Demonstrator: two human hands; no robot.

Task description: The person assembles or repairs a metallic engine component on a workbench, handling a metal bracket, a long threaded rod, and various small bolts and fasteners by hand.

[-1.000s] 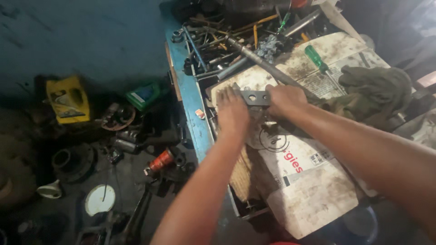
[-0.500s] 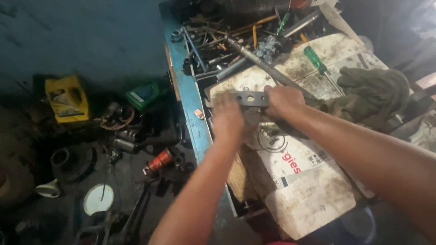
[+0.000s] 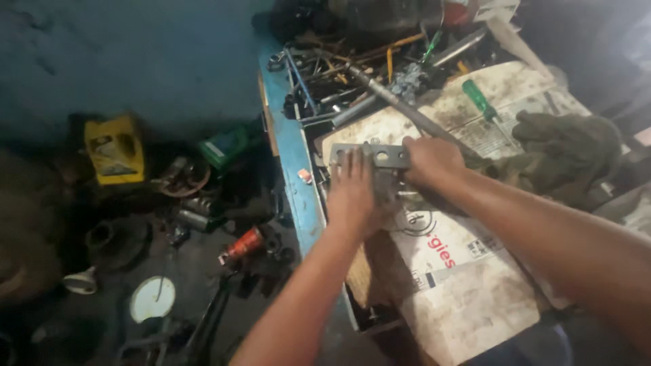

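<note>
A flat grey metal plate with round holes point(image 3: 380, 156) lies on the paper-covered workbench point(image 3: 468, 298). My left hand point(image 3: 352, 193) rests flat on its left part, fingers spread and pointing away from me. My right hand point(image 3: 430, 163) grips the plate's right end. A grey part under the plate shows between the two hands. A long metal rod point(image 3: 400, 105) runs diagonally just behind the plate.
A green-handled screwdriver point(image 3: 478, 98) and a dark green glove point(image 3: 569, 152) lie to the right. Tools pile up at the bench's far end point(image 3: 352, 68). On the floor to the left sit a yellow canister point(image 3: 115, 149), a green box point(image 3: 227, 146), an orange-red can point(image 3: 243, 245) and a white dial point(image 3: 152, 298).
My left hand has slid back toward me and now lies flatter on the plate. The right hand stays on the plate's right end.
</note>
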